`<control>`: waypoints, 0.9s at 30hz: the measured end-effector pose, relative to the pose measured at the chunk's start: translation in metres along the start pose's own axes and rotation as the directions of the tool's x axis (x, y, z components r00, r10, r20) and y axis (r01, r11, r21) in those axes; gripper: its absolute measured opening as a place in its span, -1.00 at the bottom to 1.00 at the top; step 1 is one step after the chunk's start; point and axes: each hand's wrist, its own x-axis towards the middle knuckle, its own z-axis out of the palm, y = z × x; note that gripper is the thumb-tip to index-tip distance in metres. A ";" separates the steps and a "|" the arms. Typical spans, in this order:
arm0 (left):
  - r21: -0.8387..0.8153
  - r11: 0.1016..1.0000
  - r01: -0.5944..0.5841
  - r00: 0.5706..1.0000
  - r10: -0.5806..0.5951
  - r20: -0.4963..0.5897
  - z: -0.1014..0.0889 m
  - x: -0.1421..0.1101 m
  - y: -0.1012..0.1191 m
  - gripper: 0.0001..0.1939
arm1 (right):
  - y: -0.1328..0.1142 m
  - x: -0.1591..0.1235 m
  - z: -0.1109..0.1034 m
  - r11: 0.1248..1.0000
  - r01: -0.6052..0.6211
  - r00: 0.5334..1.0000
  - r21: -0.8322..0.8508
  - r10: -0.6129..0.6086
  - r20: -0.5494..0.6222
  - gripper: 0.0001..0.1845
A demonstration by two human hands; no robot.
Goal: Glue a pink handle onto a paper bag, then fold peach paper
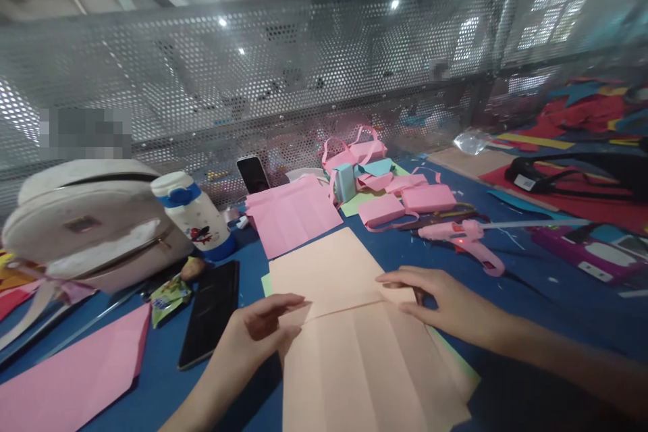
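Note:
A peach paper sheet with several lengthwise creases lies in front of me, its far part smooth and marked off by a crosswise fold or edge. At the left end of that line my left hand pinches the paper between thumb and fingers. My right hand grips a small flap at the right end, fingers on top and thumb near the side. Green paper peeks out beneath the peach one. Just beyond lies a creased pink sheet.
A pink glue gun lies to the right, near pink folded paper boxes. On the left are a black phone, a snack packet, a bottle, a white backpack and pink paper. A perforated metal panel stands behind.

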 end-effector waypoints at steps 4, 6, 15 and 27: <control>0.238 0.947 -0.214 0.969 0.176 0.171 0.004 0.000 0.008 -0.75 | 0.000 0.003 0.005 0.938 0.193 0.981 -0.287 -0.185 0.055 -0.51; 0.356 0.884 -0.302 0.950 0.248 0.190 0.004 -0.002 0.006 -0.74 | 0.003 0.005 0.008 0.814 0.313 0.946 -0.490 -0.313 0.085 -0.55; 0.561 0.698 -0.445 0.887 0.431 0.167 -0.001 -0.004 -0.015 -0.74 | 0.012 0.015 0.009 0.426 0.480 0.797 -0.767 -0.578 0.177 -0.70; -0.300 0.927 0.225 0.972 -0.233 0.008 0.016 -0.001 0.009 -0.57 | 0.004 0.007 0.002 0.993 0.104 0.994 -0.055 -0.102 0.035 -0.68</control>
